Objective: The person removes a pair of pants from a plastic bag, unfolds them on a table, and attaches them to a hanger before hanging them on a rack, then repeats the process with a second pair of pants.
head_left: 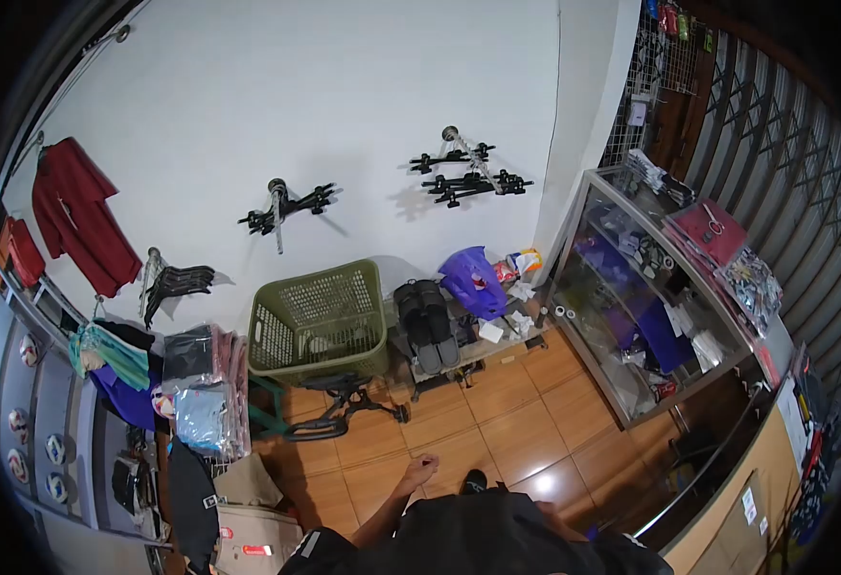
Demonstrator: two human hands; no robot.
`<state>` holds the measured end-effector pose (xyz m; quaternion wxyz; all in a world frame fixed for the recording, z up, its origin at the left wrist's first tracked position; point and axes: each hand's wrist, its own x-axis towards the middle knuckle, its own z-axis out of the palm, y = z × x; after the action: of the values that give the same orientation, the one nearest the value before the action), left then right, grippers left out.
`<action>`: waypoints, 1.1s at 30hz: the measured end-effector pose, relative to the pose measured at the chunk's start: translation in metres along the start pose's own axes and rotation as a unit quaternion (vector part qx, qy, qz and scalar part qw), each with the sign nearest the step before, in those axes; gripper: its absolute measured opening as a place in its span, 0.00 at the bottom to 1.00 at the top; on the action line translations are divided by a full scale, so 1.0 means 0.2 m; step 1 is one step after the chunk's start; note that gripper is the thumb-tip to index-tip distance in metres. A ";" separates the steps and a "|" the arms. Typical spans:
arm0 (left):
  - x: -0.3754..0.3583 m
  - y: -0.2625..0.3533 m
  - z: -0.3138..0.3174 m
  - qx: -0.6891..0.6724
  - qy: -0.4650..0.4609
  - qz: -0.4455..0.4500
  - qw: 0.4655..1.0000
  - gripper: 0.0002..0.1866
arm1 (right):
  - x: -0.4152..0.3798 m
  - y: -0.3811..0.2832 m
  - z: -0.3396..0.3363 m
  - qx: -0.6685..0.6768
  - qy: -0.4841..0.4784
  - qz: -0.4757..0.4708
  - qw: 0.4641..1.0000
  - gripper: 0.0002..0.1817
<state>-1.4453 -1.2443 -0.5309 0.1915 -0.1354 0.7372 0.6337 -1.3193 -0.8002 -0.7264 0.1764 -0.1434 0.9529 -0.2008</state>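
My left hand (pixel 421 470) is held out in front of my black shirt (pixel 497 537), above the tiled floor. Its fingers look curled in, and nothing shows in them. On the other side, only a little skin of my right arm (pixel 559 522) shows beside the shirt; the fingers there are hidden. One dark shoe (pixel 475 481) is visible between the arms. Ahead, a green plastic basket (pixel 317 366) rests on a low stand, next to black slippers (pixel 427 326) on a low shelf.
A purple plastic bag (pixel 475 281) lies on the low shelf. To the right stands a glass display case (pixel 622 398) beside a folding metal gate (pixel 775 125). Wrapped clothes (pixel 205 417) are stacked at left. Black hangers (pixel 291 209) and a maroon shirt (pixel 83 216) hang on the wall.
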 end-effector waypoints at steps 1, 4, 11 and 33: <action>0.09 -0.01 0.00 0.029 -0.011 0.027 0.999 0.14 | 0.12 0.04 -0.07 0.181 -0.066 0.143 0.971 0.15; 0.20 0.37 0.04 -0.042 0.031 -0.028 0.998 0.15 | 0.43 -0.21 -0.79 0.546 0.022 0.460 0.700 0.13; 0.69 0.93 0.06 -0.178 0.014 -0.013 0.984 0.19 | 1.24 -0.26 -1.61 0.607 0.114 0.296 0.729 0.13; 2.58 2.69 -0.43 -0.457 0.042 0.099 0.883 0.26 | 3.38 -0.83 -3.48 0.870 0.098 -0.006 0.484 0.26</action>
<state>-2.1514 -1.2211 -0.2798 0.0129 -0.1606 0.3830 0.9096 -2.1668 -0.9472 -0.2461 0.1159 0.0978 0.3027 -0.9409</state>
